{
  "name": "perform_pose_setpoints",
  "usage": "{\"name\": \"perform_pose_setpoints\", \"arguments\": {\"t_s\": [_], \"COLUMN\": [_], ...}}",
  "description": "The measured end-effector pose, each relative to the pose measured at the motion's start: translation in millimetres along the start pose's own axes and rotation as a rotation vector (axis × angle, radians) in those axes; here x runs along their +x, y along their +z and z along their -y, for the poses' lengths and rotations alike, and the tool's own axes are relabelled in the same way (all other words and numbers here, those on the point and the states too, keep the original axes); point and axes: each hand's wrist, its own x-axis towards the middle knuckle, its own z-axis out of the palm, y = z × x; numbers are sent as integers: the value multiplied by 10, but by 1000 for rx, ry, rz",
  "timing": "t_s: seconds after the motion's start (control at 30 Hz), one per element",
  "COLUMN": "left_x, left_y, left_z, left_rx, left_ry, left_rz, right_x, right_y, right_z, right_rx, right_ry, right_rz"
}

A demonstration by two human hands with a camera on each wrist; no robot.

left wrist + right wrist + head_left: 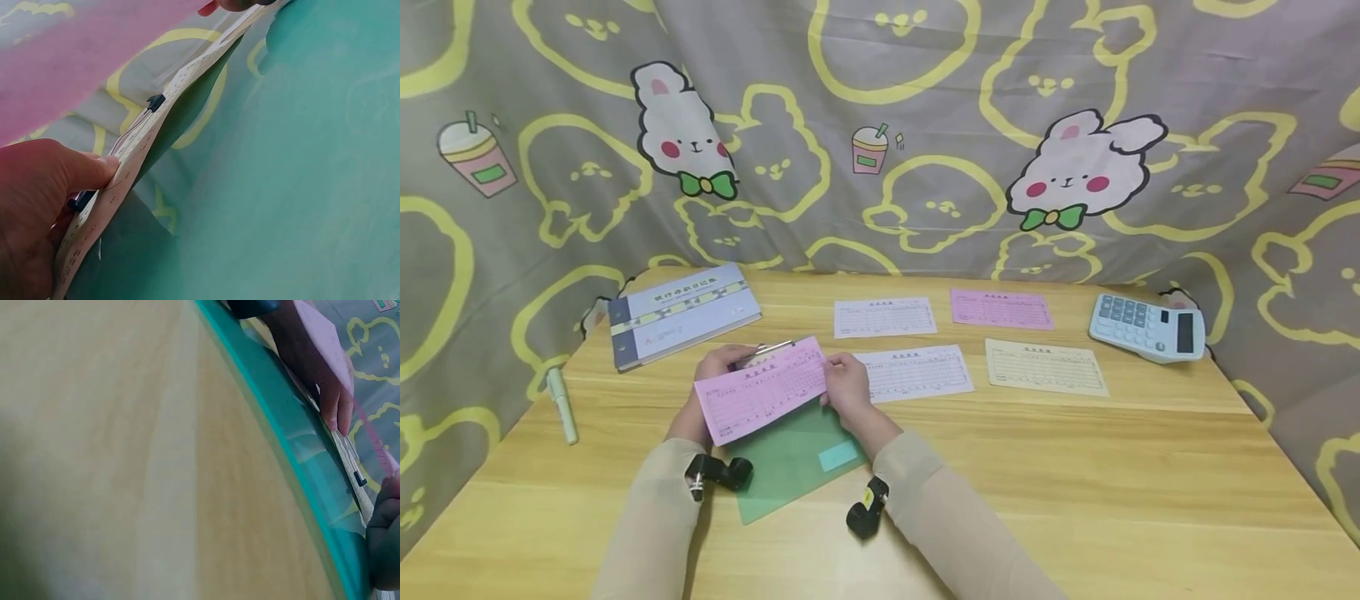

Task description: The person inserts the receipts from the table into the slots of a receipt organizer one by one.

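My left hand (718, 371) grips a stack of printed slips (125, 165) at its edge, thumb on top, beside a black binder clip (156, 102). Under the stack lies a translucent green folder (782, 467) with a light blue label (838, 456); in the right wrist view its edge stands tilted over the table. A pink printed form (760, 396) is held up in front of the stack, hiding part of the left hand. Thumb and fingers of my right hand (847, 383) pinch the form's right end.
Behind the right hand lie two white forms (883, 318) (925, 372), another pink form (1002, 309) and a pale yellow form (1047, 367). A light blue calculator (1146, 327) sits at the back right. On the left are a ledger book (688, 312) and a green-white pen (561, 406). A patterned curtain (940, 142) borders the table.
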Motion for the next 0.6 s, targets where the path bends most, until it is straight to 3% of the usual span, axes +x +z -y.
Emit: {"name": "perform_pose_setpoints", "arguments": {"t_s": [0.1, 0.33, 0.6], "left_x": [17, 10, 21], "left_y": [11, 6, -7], "left_z": [17, 22, 53], "left_rx": [34, 83, 71], "left_ry": [-16, 32, 114], "left_rz": [-11, -16, 6], "right_x": [8, -11, -39], "right_y": [-20, -60, -66], "right_z": [-22, -16, -8], "right_rx": [-3, 40, 49], "right_ry": [-10, 6, 61], "right_rz": [33, 130, 129]}}
